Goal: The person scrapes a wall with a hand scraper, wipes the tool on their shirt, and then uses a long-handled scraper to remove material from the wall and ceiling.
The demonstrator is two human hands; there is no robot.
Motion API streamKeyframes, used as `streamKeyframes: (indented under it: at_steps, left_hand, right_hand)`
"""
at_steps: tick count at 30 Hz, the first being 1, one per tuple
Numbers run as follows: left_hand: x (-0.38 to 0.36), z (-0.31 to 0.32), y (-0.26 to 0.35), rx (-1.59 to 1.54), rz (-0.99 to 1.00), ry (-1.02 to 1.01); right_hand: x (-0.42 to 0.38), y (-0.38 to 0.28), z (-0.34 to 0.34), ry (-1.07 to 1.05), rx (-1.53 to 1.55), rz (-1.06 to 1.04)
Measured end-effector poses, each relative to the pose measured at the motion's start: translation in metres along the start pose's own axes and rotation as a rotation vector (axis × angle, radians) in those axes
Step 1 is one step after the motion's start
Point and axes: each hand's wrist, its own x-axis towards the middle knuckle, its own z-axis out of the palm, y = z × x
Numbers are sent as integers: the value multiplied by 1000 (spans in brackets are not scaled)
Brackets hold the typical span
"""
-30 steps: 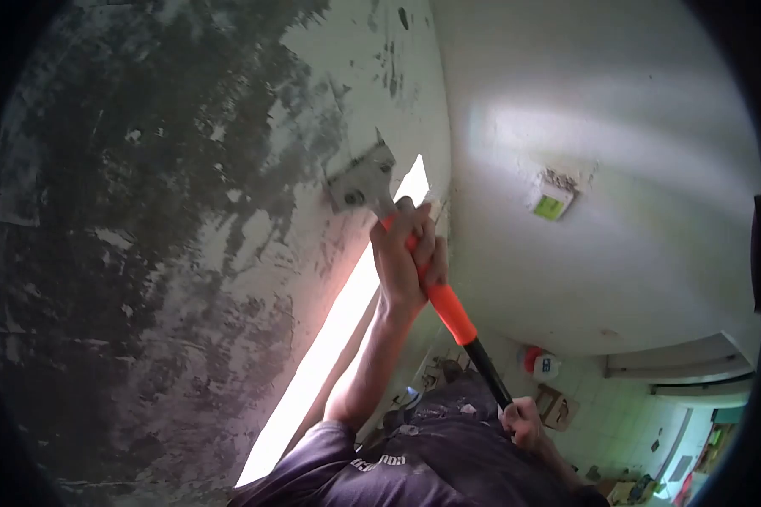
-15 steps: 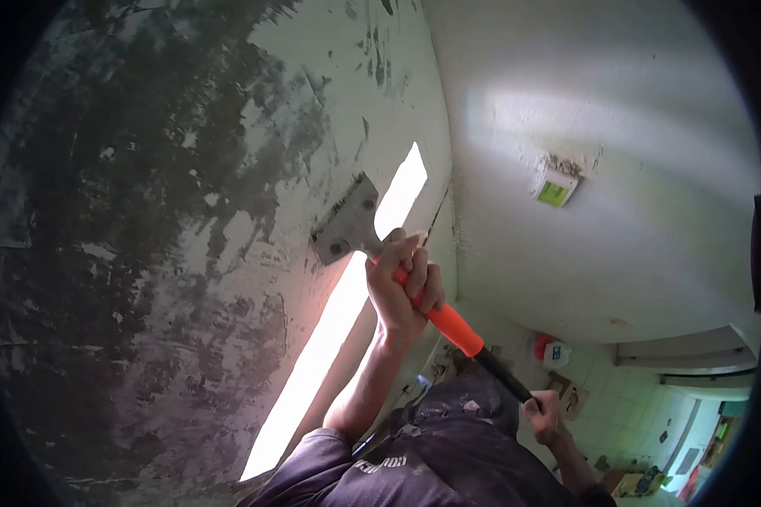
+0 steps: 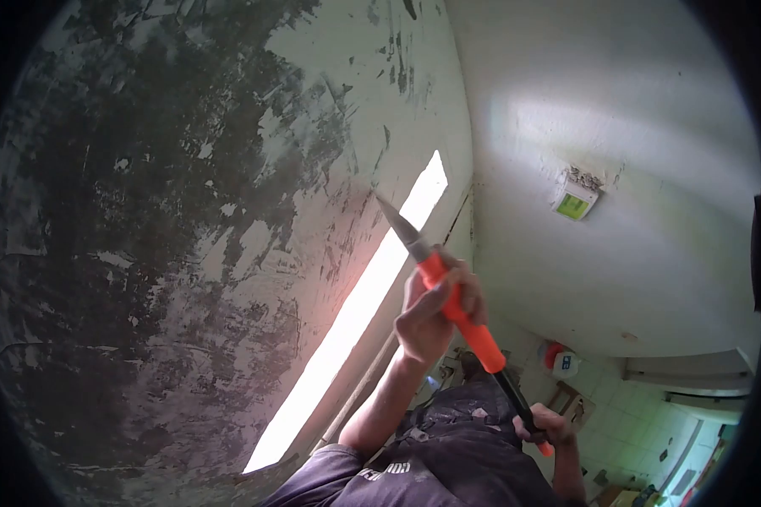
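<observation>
Both hands grip a long-handled scraper (image 3: 484, 346) with an orange sleeve and a black lower shaft. My left hand (image 3: 438, 308) is closed round the orange part just below the metal head. The scraper's blade (image 3: 402, 226) shows edge-on, its tip overlapping the patchy wall (image 3: 186, 211) in this view. Lower down, my right hand (image 3: 545, 424) wraps the black shaft near its orange end. Dark areas and pale, flaky remnants cover the wall.
A bright strip of light (image 3: 347, 338) slants behind the scraper. On the pale surface to the right is a white box with a green face (image 3: 574, 205), with broken plaster along its edge. White tiles (image 3: 604, 397) and a white container (image 3: 565, 364) show at the lower right.
The scraper has turned, so its broad blade now shows edge-on. Both hands still hold it; my left hand sits further right in view, and the shaft's orange end now shows by my right hand.
</observation>
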Motion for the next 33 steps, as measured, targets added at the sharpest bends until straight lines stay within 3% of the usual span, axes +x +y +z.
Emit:
streamKeyframes:
  at_steps: [1,3,5,7,8,9,12,16,22,24,26,30,33]
  left_hand:
    - [2,7,-3,-78,-24,-96]
    - [8,8,-11,-193,-60,-122]
    - [12,13,-16,-302,-96,-162]
    - [13,22,-18,63,-130,329]
    - [11,25,-21,64,-86,392]
    - [10,25,-25,69,-80,382]
    - [8,18,-35,193,-19,504]
    - [14,-15,-36,17,-19,507]
    - [19,-42,-34,-7,-87,236]
    - [25,-33,-23,48,-99,284]
    - [29,-29,-19,73,-117,340]
    - [24,-19,-22,1,-96,384]
    - [20,-22,-13,39,-142,364]
  right_hand:
    - [0,-5,-2,-4,-5,8]
    - [0,-17,-6,-335,133,159]
    - [1,-16,-6,-308,166,73]
    - [1,-20,-2,312,-261,-47]
    - [9,-2,-11,459,-381,-210]
    - [10,11,-19,457,-382,-222]
    - [18,21,-30,809,-600,-469]
    - [41,20,-43,868,-790,-540]
    - [72,42,-37,990,-849,-715]
    - [73,53,-37,1007,-864,-744]
    - [69,66,-46,853,-845,-625]
    - [41,29,-4,953,-849,-506]
    - [49,41,1,963,-916,-589]
